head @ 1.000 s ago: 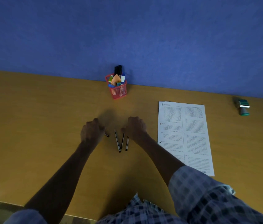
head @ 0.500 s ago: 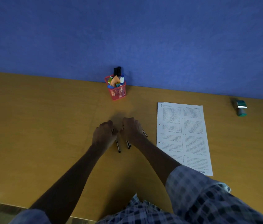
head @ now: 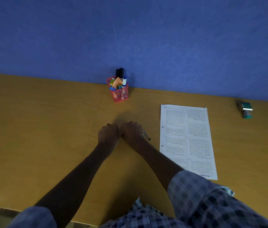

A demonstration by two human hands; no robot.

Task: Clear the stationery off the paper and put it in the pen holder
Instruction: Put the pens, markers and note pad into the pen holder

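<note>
My left hand [head: 108, 134] and my right hand [head: 132, 131] rest knuckle to knuckle on the wooden desk, both fists closed. A dark pen [head: 146, 135] sticks out from under the right fist toward the paper. Other pens that lay there are hidden beneath the hands, so I cannot see what the left fist holds. The red mesh pen holder [head: 120, 94] stands against the blue wall behind the hands, filled with markers, a glue stick and other small items. The printed paper [head: 187, 140] lies to the right with nothing on it.
A green stamp [head: 246, 110] lies at the far right near the wall. The desk's front edge [head: 1, 209] runs below my arms. My checked sleeve [head: 204, 195] covers the paper's near corner.
Both hands have slid together over the loose pens. The pens that lay between them are now covered, and only one tip shows at the right.
</note>
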